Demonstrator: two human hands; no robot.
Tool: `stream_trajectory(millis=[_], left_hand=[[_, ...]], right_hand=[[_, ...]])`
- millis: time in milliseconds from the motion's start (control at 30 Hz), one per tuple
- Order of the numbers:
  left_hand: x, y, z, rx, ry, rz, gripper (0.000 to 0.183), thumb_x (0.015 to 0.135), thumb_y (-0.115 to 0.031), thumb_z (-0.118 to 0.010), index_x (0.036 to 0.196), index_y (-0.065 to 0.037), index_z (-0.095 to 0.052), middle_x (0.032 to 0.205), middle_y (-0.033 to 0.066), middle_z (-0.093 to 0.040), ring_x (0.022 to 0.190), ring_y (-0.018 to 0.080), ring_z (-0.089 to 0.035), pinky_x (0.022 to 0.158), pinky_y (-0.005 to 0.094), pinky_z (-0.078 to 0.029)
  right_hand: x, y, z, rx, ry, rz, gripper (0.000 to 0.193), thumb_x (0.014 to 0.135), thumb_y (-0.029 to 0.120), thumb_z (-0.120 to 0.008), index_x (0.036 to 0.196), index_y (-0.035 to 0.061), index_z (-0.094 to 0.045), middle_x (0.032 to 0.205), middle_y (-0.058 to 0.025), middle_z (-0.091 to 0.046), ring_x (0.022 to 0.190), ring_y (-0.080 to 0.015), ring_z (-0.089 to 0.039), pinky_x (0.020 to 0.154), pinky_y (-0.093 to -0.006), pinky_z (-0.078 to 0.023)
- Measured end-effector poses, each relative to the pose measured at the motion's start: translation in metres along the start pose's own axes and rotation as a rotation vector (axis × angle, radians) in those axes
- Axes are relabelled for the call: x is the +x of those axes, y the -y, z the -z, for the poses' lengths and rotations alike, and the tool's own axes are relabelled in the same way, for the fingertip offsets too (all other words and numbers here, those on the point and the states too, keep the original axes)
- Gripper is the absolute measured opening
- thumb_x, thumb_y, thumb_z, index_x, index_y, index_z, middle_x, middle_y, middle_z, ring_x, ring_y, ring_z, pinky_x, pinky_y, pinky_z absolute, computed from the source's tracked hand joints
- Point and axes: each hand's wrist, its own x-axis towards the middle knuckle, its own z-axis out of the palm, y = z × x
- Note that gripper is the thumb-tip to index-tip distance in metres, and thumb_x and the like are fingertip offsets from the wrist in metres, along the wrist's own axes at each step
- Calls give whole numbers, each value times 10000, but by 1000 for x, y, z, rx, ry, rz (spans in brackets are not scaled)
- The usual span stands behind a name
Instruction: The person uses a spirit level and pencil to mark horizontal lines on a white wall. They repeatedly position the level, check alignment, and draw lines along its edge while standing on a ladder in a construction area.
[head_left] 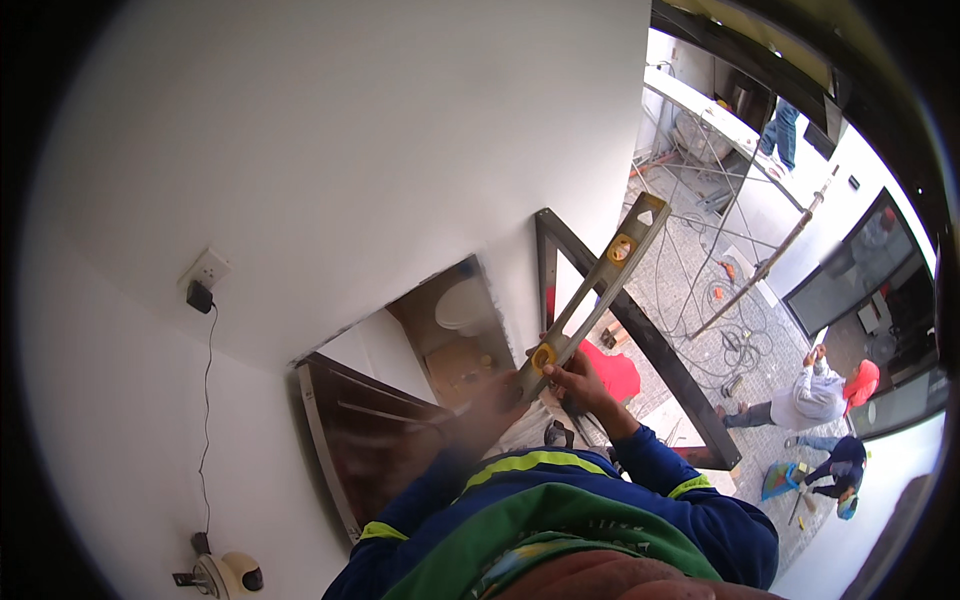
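A long grey spirit level (600, 280) with yellow vial housings leans slanted along the corner of the white wall (350, 150), beside a dark metal door frame (655, 345). My right hand (578, 385) grips the level near its lower end, the fingers wrapped around it. My left hand (492, 393) is a blur just left of the level's lower tip. Whether it touches the level is unclear. Both my arms are in blue sleeves with yellow-green stripes.
A brown wooden door (365, 435) stands open onto a small room with a white toilet (465, 305). A wall socket (207, 270) holds a black plug whose cable runs down to a round device (230, 575). Outside on the paving, two people (815, 398) crouch near scaffold poles (760, 265) and coiled cables.
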Motion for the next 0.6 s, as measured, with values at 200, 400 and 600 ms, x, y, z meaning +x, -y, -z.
stream_trajectory(millis=[200,400,600], left_hand=[[45,-104,39,-347,-68,-377,864,860,-464,-816,1503,-27,-439,1410,145,-583,1311,277,-564,1094,426,-417],[-18,-277,90,-644,84,-971,539,867,-591,-734,1280,-256,-652,1119,-32,-649,1101,197,-583,955,430,-438],[-22,-302,81,-629,444,-914,161,967,-325,-691,1116,-277,-727,1046,-155,-649,1084,81,-572,954,406,-427]], right_hand=[[-10,34,25,-198,-205,328,312,970,152,-678,1243,9,-631,1253,-122,-650,1144,-248,-609,994,-400,-485],[-66,71,88,7,-493,481,520,1034,315,-625,1423,6,-469,1292,-231,-653,1197,-291,-650,1014,-432,-549],[-130,119,130,-288,-897,673,530,1060,387,-568,1372,-38,-514,1271,-261,-661,1238,-318,-625,1063,-420,-511]])
